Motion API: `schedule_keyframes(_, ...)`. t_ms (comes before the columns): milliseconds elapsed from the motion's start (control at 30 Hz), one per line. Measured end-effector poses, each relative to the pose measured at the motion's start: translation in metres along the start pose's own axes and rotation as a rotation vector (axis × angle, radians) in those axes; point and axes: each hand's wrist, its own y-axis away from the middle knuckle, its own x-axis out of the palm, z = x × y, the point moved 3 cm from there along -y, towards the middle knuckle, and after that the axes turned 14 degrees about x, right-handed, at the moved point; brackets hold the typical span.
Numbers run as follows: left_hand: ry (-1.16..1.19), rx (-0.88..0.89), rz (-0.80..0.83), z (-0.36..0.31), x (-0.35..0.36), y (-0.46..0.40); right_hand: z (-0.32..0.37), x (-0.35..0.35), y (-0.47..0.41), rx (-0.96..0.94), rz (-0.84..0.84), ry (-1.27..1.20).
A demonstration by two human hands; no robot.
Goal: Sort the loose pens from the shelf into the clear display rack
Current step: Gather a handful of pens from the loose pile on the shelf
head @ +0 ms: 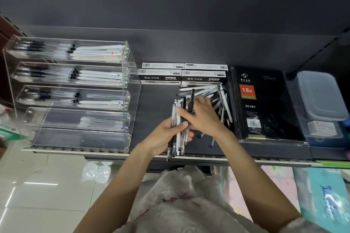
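Pens (pixel 178 128) bunched upright in my left hand (pixel 166 136), its grip wrapped round their middles, feel light, stiff and slippery, so my right hand (pixel 204 117) pinches another by its barrel above the pile (pixel 217 98) on the shelf (pixel 151 104), the rack (pixel 75 89) well left.

Both arms are bare from the wrists all the way up, so no long sleeves here. The left hand (pixel 166 134) and right hand (pixel 203 117) have nothing on them, no gloves, rings or watch that I can spot. The top (pixel 181 200) is white and fluffy-looking, with a faint pinkish floral print, bunched up at the bottom of the view.
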Motion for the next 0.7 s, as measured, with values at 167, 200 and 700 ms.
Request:
schedule_keyframes(167,0.097,-0.060,-0.028,-0.010,-0.008,0.004,0.014,-0.031,-0.011,-0.158,0.046,-0.286)
schedule_keyframes(200,0.106,-0.078,-0.011,-0.012,-0.009,0.005,0.019,-0.037,-0.013,-0.257,0.079,-0.255)
schedule_keyframes(700,-0.093,-0.152,0.230,-0.009,0.021,-0.008,0.032,-0.087,-0.012,-0.505,0.322,-0.015)
